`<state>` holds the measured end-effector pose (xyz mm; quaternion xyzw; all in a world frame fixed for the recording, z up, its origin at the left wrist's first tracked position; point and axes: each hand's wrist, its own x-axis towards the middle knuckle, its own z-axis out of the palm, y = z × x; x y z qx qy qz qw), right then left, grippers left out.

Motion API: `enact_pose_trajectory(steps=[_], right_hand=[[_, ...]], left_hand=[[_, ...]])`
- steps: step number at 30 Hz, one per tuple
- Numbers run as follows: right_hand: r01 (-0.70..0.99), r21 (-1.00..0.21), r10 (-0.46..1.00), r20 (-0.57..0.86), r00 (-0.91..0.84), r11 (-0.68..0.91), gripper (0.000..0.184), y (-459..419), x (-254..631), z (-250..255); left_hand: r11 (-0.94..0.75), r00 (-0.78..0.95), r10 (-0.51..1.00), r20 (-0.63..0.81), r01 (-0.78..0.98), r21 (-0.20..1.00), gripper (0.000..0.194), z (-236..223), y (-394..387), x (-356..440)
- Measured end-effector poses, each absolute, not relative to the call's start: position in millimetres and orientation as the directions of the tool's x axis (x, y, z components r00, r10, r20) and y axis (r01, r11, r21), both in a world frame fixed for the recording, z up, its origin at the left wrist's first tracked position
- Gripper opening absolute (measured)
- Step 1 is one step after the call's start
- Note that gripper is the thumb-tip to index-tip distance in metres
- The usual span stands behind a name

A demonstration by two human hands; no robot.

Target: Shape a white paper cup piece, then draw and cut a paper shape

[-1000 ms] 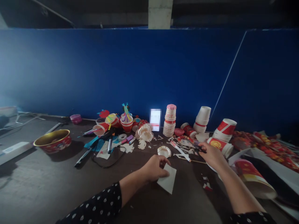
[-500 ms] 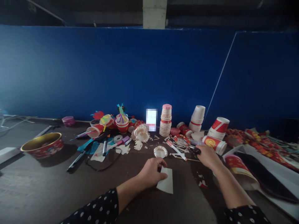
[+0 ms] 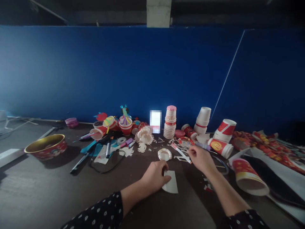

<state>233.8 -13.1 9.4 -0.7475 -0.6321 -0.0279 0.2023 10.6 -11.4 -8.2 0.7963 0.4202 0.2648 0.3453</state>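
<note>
The left hand [image 3: 154, 176] is curled, and a white paper sheet [image 3: 171, 183] is pressed under its fingers on the dark counter [image 3: 47, 187]. The right hand [image 3: 201, 159] is closed in a pinch just above paper scraps [image 3: 182, 158], beside a white marker [image 3: 182, 153]; whether something is pinched cannot be told. A cut paper-cup base [image 3: 164, 154] is lying between both hands.

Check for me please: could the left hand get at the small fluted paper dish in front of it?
Probably yes. The left hand rests on a white paper piece, and the fluted paper dish sits just beyond it. No object shows between them, so the way looks free.
</note>
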Motion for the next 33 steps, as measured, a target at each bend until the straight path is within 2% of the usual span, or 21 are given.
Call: enact_pose_trajectory(steps=[3, 9, 15, 19, 22, 24, 26, 28, 30, 33], right_hand=[[0.960, -0.271, 0.948, 0.280, 0.150, -0.072, 0.023, -11.5, 219.4, 2.8], [0.961, -0.262, 0.951, 0.266, 0.155, -0.083, 0.011, -8.3, 213.3, -3.5], [0.943, -0.310, 0.931, 0.296, 0.214, -0.119, 0.015, -10.1, 216.9, 0.9], [0.887, -0.457, 0.873, 0.408, 0.266, -0.057, 0.017, -13.5, 222.3, 10.6], [0.749, -0.656, 0.836, 0.460, 0.299, 0.093, 0.020, -17.1, 219.5, 18.9], [0.576, -0.792, 0.873, 0.414, 0.258, 0.206, 0.024, -20.3, 211.2, 23.1], [0.363, -0.890, 0.905, 0.369, 0.212, 0.277, 0.025, -24.4, 198.7, 26.0], [0.217, -0.930, 0.925, 0.336, 0.179, 0.296, 0.025, -28.9, 184.9, 27.6], [0.154, -0.940, 0.939, 0.322, 0.118, 0.303, 0.024, -33.0, 173.1, 28.1], [0.139, -0.949, 0.953, 0.294, 0.068, 0.282, 0.024, -36.5, 162.7, 25.8]], left_hand=[[-0.433, 0.511, 0.852, 0.118, 0.558, 0.708, 0.015, -8.2, -11.3, 9.1], [-0.472, 0.497, 0.860, 0.118, 0.685, 0.554, 0.010, -3.8, -12.4, 6.7], [-0.532, 0.582, 0.806, 0.109, 0.631, 0.564, 0.007, 2.5, -13.2, 5.1], [-0.535, 0.583, 0.804, 0.116, 0.624, 0.570, 0.006, 3.0, -12.4, 5.3], [-0.544, 0.484, 0.829, 0.282, 0.574, 0.612, 0.015, 4.9, -10.1, 4.0], [-0.578, 0.419, 0.815, 0.401, 0.531, 0.620, 0.026, 7.7, -8.6, 2.6], [-0.636, 0.431, 0.771, 0.469, 0.492, 0.594, 0.035, 10.9, -7.8, 1.6], [-0.692, 0.508, 0.720, 0.472, 0.475, 0.544, 0.027, 13.4, -8.2, 1.3], [-0.718, 0.561, 0.694, 0.452, 0.487, 0.497, 0.018, 14.5, -9.2, 1.8], [-0.730, 0.573, 0.682, 0.454, 0.506, 0.459, 0.025, 13.2, -10.5, 3.4]])
